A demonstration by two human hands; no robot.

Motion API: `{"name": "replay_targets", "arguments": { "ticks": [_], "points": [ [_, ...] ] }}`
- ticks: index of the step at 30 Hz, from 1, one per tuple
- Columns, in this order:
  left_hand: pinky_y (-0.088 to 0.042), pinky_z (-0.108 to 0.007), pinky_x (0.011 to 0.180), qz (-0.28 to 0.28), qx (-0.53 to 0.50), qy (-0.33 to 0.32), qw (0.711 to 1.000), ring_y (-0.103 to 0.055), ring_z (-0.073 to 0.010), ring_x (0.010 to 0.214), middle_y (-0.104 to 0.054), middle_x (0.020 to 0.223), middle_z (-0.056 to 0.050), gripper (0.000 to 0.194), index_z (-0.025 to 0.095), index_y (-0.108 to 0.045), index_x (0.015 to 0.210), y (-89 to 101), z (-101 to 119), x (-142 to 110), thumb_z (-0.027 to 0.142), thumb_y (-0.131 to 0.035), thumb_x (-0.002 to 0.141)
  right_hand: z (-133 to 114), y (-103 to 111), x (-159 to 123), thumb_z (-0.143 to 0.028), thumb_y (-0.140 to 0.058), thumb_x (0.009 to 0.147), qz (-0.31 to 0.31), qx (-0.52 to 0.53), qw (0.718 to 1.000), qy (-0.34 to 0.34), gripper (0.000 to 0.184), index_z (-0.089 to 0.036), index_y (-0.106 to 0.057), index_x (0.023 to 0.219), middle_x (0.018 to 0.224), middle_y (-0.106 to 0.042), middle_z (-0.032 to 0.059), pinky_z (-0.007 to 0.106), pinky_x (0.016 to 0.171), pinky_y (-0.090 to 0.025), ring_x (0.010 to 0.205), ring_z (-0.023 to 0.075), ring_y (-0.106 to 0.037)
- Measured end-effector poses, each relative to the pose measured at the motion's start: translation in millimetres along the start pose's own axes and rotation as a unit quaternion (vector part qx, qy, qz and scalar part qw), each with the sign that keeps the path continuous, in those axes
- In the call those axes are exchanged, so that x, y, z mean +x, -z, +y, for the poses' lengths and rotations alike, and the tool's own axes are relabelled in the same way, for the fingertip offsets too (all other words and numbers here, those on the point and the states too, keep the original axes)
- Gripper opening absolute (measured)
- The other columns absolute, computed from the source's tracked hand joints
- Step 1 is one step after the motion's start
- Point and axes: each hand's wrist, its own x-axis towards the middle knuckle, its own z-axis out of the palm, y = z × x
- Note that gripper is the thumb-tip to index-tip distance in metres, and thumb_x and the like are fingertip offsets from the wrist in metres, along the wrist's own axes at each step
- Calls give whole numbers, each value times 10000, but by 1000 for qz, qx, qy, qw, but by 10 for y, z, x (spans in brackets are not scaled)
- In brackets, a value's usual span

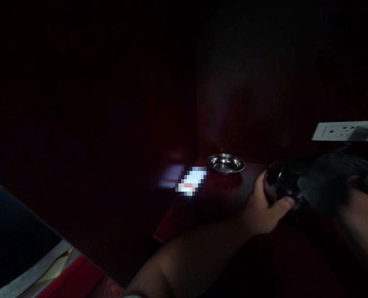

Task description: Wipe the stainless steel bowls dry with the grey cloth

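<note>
My left hand (263, 209) is wrapped round a glossy, dark, rounded object (272, 182), with the thumb along its near side. The light is too dim to tell what kind of thing it is. At the right, my right hand (362, 219) is blurred and grips a dark grey cloth (326, 182). That cloth lies against the right side of the rounded object and hides much of it. Beyond my left hand, a shiny steel bowl (226, 165) sits on the dark red surface.
A phone (192, 181) with a bright, blurred-out screen lies left of the bowl. On the back wall a white socket strip (326, 131) holds a plug (360, 133). A tall dark panel (109, 145) stands at the left. Red and pale items show at the lower left.
</note>
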Motion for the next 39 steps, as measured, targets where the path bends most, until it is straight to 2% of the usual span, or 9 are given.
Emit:
{"name": "replay_targets", "arguments": {
  "ticks": [3,6,8,14,24,28,32,36,39],
  "points": [
    [-320,-434,1089,-3,-11,-9,1000,-411,-249,1288,-431,1400,-128,689,176,-222,1409,-9,3,1,269,-568,820,-121,-16,-21,-293,-519,803,40,-31,998,35,597,-245,-383,1383,1378,-472,95,504,1040,-369,1230,332,-468],
    [-315,-432,1093,-5,-37,-29,999,-402,-252,1295,-415,1411,-131,645,176,-234,1397,-24,15,7,276,-541,838,-35,-128,-35,-127,-454,770,-129,-26,965,229,676,-311,-319,1406,1450,-378,35,423,1109,-293,1320,252,-366],
    [-318,-426,1092,14,-52,-36,998,-410,-248,1289,-422,1403,-136,597,170,-259,1376,-25,16,19,284,-522,851,80,-231,-50,-89,-424,786,-216,-39,940,263,680,-334,-296,1408,1478,-328,23,408,1117,-280,1351,230,-304],
    [-339,-396,1079,59,-28,-16,998,-446,-229,1259,-453,1375,-134,619,170,-225,1383,28,5,61,282,-525,853,268,-365,-89,-57,-397,764,-285,-51,922,256,711,-296,-268,1420,1502,-268,14,457,1099,-299,1347,235,-303],
    [-305,-388,1102,21,-61,-19,998,-421,-222,1286,-441,1393,-123,586,182,-277,1374,-17,52,35,253,-530,850,315,-342,1,-83,-411,793,-247,-150,934,211,681,-159,-219,1441,1528,-163,99,493,1102,-267,1388,264,-186],
    [-292,-420,1109,26,-58,-22,998,-415,-238,1289,-438,1395,-127,594,174,-273,1380,-13,35,31,251,-528,849,319,-354,3,-95,-425,792,-235,-209,928,199,643,-98,-273,1417,1498,-223,165,503,1086,-294,1378,283,-205],
    [-294,-425,1109,67,-30,-6,997,-409,-238,1294,-432,1403,-116,647,188,-224,1407,11,-55,56,273,-538,847,274,-367,-32,-53,-357,780,-287,-263,907,159,571,-62,-400,1350,1439,-343,178,527,1086,-275,1354,284,-266],
    [-313,-388,1098,98,-11,-11,995,-422,-224,1283,-423,1410,-113,668,185,-190,1422,34,-111,85,308,-527,858,178,-330,-73,-30,-373,725,-353,-209,905,114,611,-73,-439,1330,1408,-403,153,501,1117,-219,1341,266,-309],
    [-326,-363,1082,110,20,-14,994,-441,-216,1263,-448,1389,-101,678,195,-193,1424,72,-81,94,334,-534,855,70,-291,-117,-120,-425,769,-379,-69,921,60,540,-150,-487,1305,1372,-468,107,501,1110,-243,1286,268,-415]
  ]
}}
